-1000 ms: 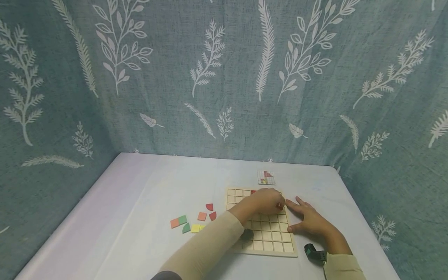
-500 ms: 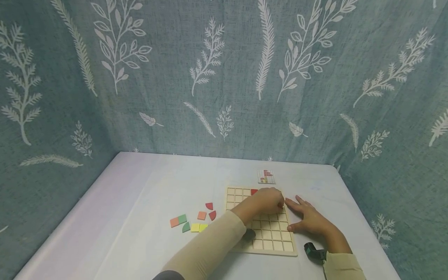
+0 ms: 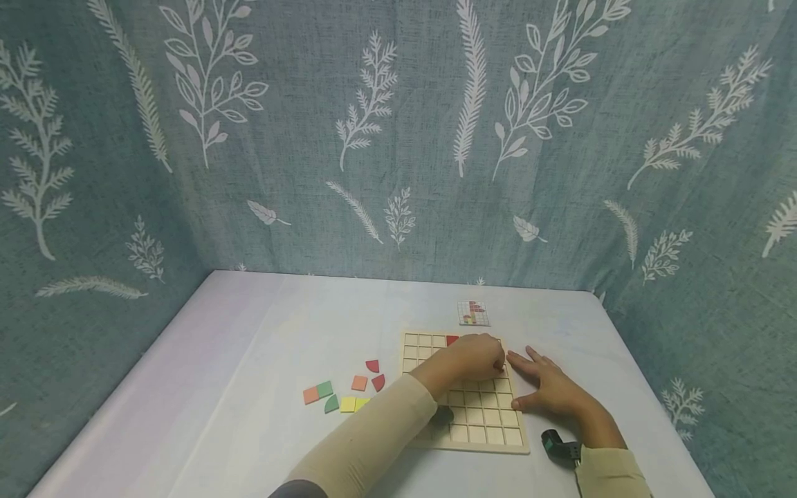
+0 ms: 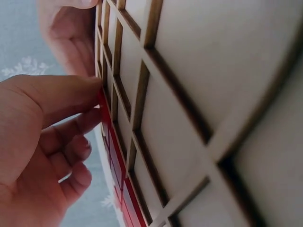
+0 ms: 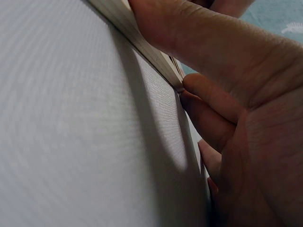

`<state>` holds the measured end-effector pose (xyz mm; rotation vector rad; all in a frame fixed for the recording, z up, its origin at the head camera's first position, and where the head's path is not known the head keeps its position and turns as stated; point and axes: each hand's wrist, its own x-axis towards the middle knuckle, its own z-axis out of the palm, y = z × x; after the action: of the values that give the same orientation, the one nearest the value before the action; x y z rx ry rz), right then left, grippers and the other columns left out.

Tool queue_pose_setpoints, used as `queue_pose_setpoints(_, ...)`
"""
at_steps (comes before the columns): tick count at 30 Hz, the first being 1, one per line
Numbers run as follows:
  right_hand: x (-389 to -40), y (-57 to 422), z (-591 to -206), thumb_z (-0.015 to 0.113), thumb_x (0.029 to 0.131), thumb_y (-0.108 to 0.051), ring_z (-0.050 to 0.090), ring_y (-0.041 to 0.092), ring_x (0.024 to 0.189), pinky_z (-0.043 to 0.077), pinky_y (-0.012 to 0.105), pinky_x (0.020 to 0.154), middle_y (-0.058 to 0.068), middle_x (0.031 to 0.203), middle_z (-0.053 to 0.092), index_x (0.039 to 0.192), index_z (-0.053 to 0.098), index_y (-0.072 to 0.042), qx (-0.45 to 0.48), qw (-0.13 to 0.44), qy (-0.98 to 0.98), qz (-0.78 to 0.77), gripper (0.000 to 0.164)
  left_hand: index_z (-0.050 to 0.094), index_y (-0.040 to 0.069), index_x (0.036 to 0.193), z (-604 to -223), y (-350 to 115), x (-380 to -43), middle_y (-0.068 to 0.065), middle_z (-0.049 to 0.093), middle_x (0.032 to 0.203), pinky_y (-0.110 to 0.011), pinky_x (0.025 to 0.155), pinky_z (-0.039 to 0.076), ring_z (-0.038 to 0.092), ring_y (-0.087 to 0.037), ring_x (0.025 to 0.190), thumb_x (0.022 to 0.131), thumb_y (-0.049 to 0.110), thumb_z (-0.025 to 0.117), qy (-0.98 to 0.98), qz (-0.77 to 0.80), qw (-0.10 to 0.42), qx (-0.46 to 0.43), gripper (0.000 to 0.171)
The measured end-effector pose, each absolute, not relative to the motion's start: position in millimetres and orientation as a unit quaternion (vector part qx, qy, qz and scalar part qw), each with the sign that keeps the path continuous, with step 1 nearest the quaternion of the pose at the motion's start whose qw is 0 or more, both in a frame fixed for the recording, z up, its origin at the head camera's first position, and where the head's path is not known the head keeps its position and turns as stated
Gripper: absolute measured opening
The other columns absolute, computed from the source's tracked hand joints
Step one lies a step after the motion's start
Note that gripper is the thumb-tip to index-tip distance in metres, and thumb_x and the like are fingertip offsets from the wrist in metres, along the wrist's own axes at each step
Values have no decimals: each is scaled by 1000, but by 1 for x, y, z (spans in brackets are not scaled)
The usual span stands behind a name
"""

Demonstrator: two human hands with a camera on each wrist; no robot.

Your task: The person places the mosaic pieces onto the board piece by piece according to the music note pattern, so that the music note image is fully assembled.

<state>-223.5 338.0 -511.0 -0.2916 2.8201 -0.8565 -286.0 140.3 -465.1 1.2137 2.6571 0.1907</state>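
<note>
A pale wooden grid board (image 3: 476,416) lies on the white table. My left hand (image 3: 476,356) reaches across its far right part. In the left wrist view, its thumb and index finger pinch a small red tile (image 4: 103,101) at a cell; the other fingers curl loosely. More red tiles (image 4: 116,161) sit in the cells beside it, and one red tile (image 3: 451,339) shows in the top row in the head view. My right hand (image 3: 551,391) rests at the board's right edge, thumb and fingertips against the wooden side (image 5: 158,59), fingers spread.
Left of the board lie red quarter-circles (image 3: 372,366), orange squares (image 3: 359,383), a green square (image 3: 324,389), a green quarter-circle (image 3: 331,404) and yellow squares (image 3: 347,404), partly behind the left sleeve (image 3: 373,436). A printed pattern card (image 3: 473,313) lies beyond the board.
A red piece showed at the left fingertips a second ago; now the fingers hide it in the head view, slightly lower on the board. The right hand stays put.
</note>
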Motion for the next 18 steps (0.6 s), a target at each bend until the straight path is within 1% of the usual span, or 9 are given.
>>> queue_pose_setpoints(4, -224, 337, -510, 84, 58, -55, 10, 58, 137, 15, 75, 99, 26, 156, 16, 148, 43, -18, -106, 84, 950, -283, 106, 76, 24, 92, -468, 140, -289, 16, 66, 88, -21, 78, 48, 60, -2, 82, 92, 29, 67, 900, 59, 86, 423, 11)
queue_pose_setpoints(8, -224, 336, -509, 84, 58, -56, 11, 58, 136, 16, 75, 99, 27, 156, 17, 148, 43, -18, -105, 87, 950, -280, 106, 76, 24, 101, -468, 136, -290, 17, 66, 95, -20, 84, 46, 61, -1, 89, 92, 33, 67, 894, 56, 66, 440, 15)
queue_pose_setpoints(11, -224, 335, -508, 84, 59, -55, 11, 59, 136, 16, 76, 98, 28, 155, 16, 148, 43, -18, -106, 90, 949, -282, 105, 75, 23, 108, -465, 129, -289, 15, 66, 100, -21, 86, 46, 61, -3, 93, 91, 35, 68, 892, 67, 62, 443, 22)
queue_pose_setpoints(14, -223, 335, -507, 85, 60, -53, 11, 59, 136, 16, 76, 98, 29, 155, 16, 148, 43, -17, -110, 90, 949, -281, 104, 73, 21, 113, -461, 122, -288, 13, 66, 100, -22, 84, 47, 60, -4, 90, 91, 35, 69, 890, 74, 64, 444, 26)
queue_pose_setpoints(18, -221, 335, -506, 85, 60, -52, 11, 60, 135, 15, 76, 98, 30, 155, 16, 148, 43, -17, -111, 90, 949, -282, 103, 72, 18, 115, -459, 113, -288, 10, 65, 97, -21, 81, 47, 59, -4, 85, 89, 32, 72, 886, 75, 63, 454, 29)
